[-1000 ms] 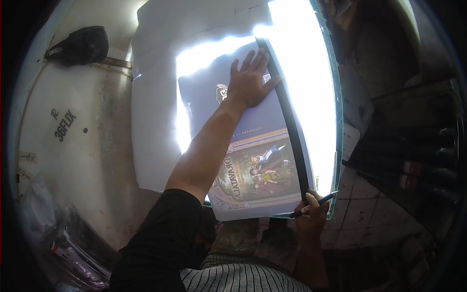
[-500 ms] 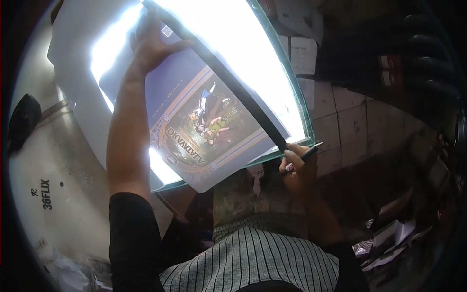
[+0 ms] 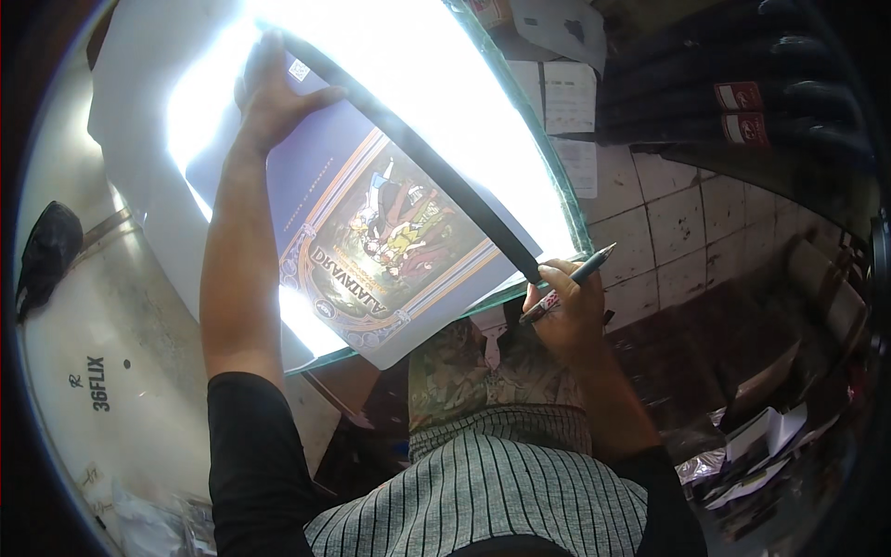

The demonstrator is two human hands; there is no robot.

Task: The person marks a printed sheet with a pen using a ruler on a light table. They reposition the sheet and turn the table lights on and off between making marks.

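Observation:
A purple printed sheet with a framed picture of figures lies on a brightly lit glass-topped light table. Across it, slanting from upper left to lower right, runs a black straightedge. My left hand presses on the sheet and the straightedge's far end, thumb spread out and fingers reaching forward into the glare. At the near end, by the glass corner, my right hand grips a dark pen, its silver tip pointing up and right. The fingers of that hand also touch the straightedge's end.
To the left is a white surface with a dark object at its far side. Papers lie beyond the glass edge on pale tiles. Loose scraps are heaped at lower right.
The whole view has shifted slightly, and the picture is a little brighter. Both hands keep their places on the straightedge; the pen now tilts more steeply upward in my right hand.

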